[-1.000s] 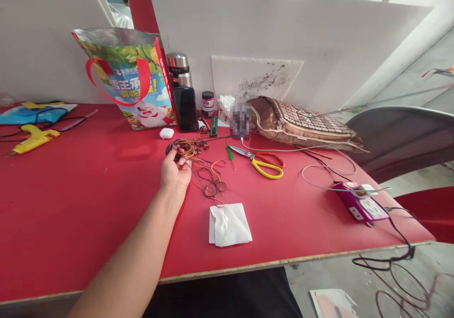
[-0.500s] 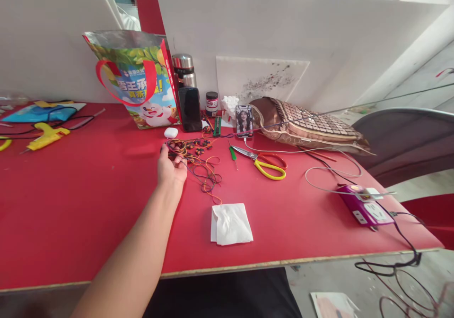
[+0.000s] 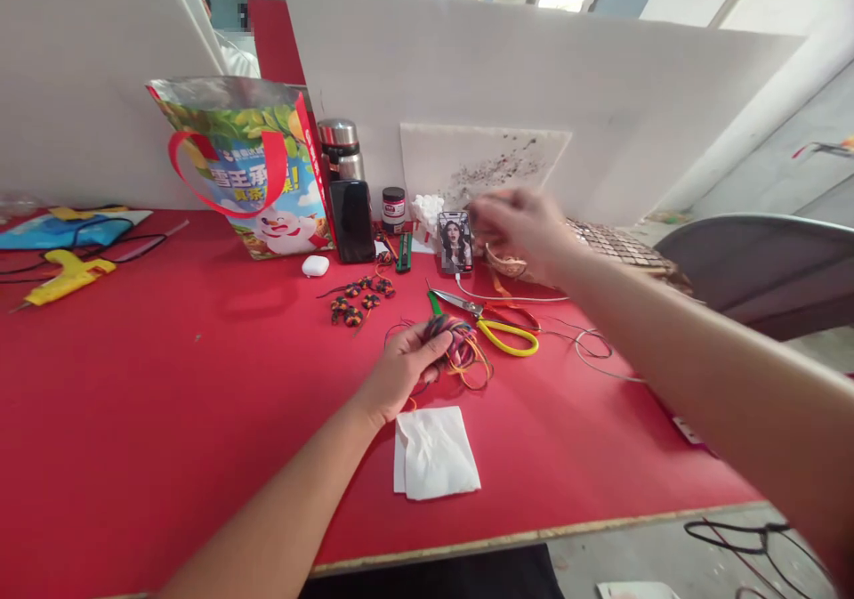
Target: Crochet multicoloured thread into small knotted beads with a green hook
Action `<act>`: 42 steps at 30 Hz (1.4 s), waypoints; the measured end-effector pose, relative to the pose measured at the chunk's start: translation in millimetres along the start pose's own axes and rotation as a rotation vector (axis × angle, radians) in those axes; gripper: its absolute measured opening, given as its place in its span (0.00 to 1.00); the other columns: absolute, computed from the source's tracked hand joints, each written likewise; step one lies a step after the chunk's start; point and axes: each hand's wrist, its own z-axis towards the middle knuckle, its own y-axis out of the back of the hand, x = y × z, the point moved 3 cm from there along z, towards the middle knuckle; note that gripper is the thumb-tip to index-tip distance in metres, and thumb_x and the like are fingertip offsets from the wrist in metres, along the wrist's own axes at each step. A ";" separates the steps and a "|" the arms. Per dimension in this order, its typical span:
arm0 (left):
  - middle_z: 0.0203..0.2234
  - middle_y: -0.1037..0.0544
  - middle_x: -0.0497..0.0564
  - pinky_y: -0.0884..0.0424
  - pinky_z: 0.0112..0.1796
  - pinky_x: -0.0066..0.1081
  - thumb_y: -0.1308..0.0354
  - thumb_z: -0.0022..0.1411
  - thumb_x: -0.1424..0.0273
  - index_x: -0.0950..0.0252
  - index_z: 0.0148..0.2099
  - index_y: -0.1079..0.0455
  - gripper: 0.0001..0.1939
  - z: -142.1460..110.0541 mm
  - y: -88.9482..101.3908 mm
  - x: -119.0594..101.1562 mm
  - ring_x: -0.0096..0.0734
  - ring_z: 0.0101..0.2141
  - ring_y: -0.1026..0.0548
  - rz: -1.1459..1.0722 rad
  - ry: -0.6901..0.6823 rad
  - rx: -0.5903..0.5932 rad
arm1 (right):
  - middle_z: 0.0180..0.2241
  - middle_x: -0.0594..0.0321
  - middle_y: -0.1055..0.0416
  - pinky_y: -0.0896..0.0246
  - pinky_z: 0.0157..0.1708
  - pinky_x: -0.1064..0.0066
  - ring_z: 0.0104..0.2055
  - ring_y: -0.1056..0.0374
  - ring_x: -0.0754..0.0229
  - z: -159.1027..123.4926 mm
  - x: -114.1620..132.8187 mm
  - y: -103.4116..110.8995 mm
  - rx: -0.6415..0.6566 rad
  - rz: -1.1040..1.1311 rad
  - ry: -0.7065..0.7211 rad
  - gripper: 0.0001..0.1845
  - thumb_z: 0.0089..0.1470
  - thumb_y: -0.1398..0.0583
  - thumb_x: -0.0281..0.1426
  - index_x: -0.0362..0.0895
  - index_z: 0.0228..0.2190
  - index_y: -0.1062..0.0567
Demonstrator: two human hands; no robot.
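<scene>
My left hand (image 3: 414,360) is closed around a bundle of thin multicoloured cords (image 3: 460,343), with loops hanging off its right side. My right hand (image 3: 517,225) is reached out above the far side of the table, beside the propped smartphone (image 3: 455,241) and in front of the sequinned bag (image 3: 617,247). Motion smears its fingers, so any hold is unclear. Several small knotted cord pieces (image 3: 353,316) lie left of the bundle. Scissors (image 3: 497,321) with red and yellow handles lie just beyond it. A folded white tissue (image 3: 437,454) is nearer the table edge.
At the back stand a colourful carrier bag (image 3: 267,181), a steel flask (image 3: 342,149), a dark phone (image 3: 352,222) and a small jar (image 3: 393,210). A yellow glue gun (image 3: 67,279) lies left. A white charging cable (image 3: 520,297) crosses the right side.
My left hand has moved right and toward me, carrying the cord bundle away from the knotted pieces. My right arm has come into view, reaching across from the right.
</scene>
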 end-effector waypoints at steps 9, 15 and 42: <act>0.26 0.22 0.50 0.42 0.25 0.26 0.20 0.52 0.51 0.66 0.36 0.19 0.23 -1.6 5.7 3.6 0.26 0.27 0.29 0.081 0.015 0.016 | 0.56 0.37 0.25 0.25 0.53 0.52 0.56 0.23 0.40 10.0 -63.0 -103.0 0.266 -0.706 -0.102 0.19 0.62 0.31 0.32 0.40 0.50 0.29; 0.29 0.21 0.51 0.31 0.35 0.30 0.21 0.52 0.50 0.65 0.39 0.18 0.24 -0.6 5.4 2.9 0.31 0.32 0.26 0.089 -0.004 0.023 | 0.63 0.31 0.32 0.29 0.58 0.50 0.62 0.25 0.36 17.8 -58.9 -120.8 0.285 -0.954 -0.038 0.21 0.69 0.38 0.33 0.38 0.58 0.34; 0.36 0.15 0.53 0.28 0.44 0.34 0.22 0.53 0.53 0.65 0.43 0.18 0.23 7.1 9.4 11.5 0.38 0.38 0.22 0.423 -0.074 0.063 | 0.52 0.49 0.21 0.25 0.49 0.60 0.51 0.19 0.43 -25.2 -37.6 -101.9 0.552 -1.083 0.182 0.26 0.61 0.30 0.39 0.49 0.58 0.22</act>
